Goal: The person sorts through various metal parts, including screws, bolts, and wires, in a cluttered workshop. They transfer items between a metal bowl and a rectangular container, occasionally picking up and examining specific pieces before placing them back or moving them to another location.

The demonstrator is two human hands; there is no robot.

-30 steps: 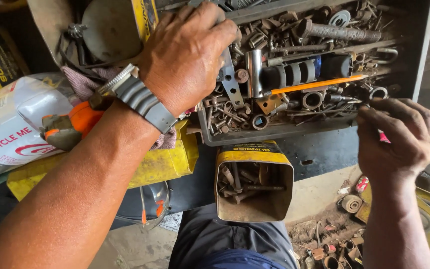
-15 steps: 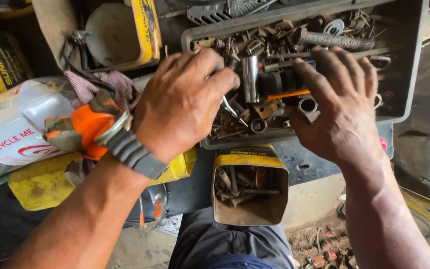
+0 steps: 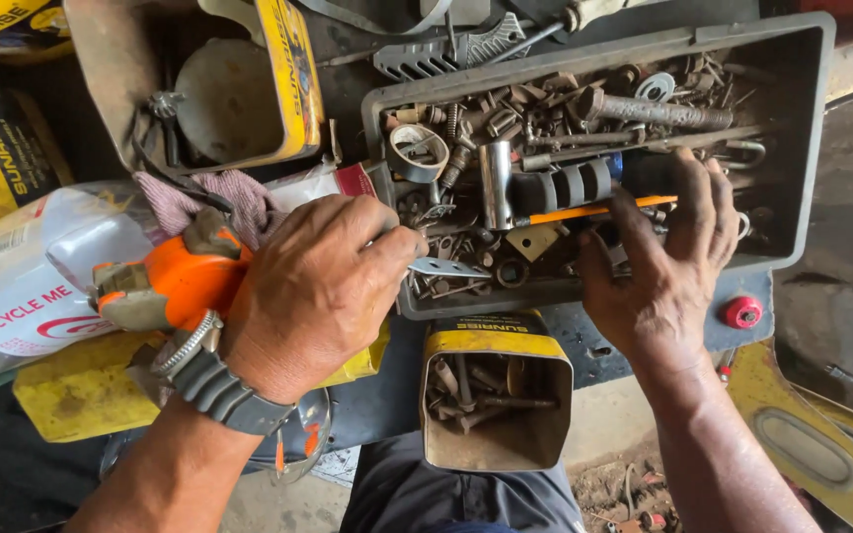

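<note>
Nearest the camera, a yellow-rimmed tin (image 3: 494, 395) stands open below the tray and holds a few rusty bolts. Just above it sits the grey plastic tray (image 3: 792, 118), rectangular, scuffed, and filled with mixed hardware: nuts, bolts, springs, washers, a chrome socket (image 3: 495, 183) and an orange-shafted tool (image 3: 584, 210) lying crosswise. The left hand (image 3: 323, 291), a metal-banded watch (image 3: 211, 380) at its wrist, is curled at the tray's front left corner, fingertips pinched on a small flat metal piece (image 3: 449, 267) at the tray's edge. The right hand (image 3: 659, 262) lies over the tray's front right part, fingers spread and pressed down among the loose parts, gripping nothing visible. Left of the left hand lies an orange-and-grey tool body (image 3: 165, 281) beside a pinkish rag (image 3: 214, 197). Farther back stands a larger yellow-edged container (image 3: 293, 79).
</note>
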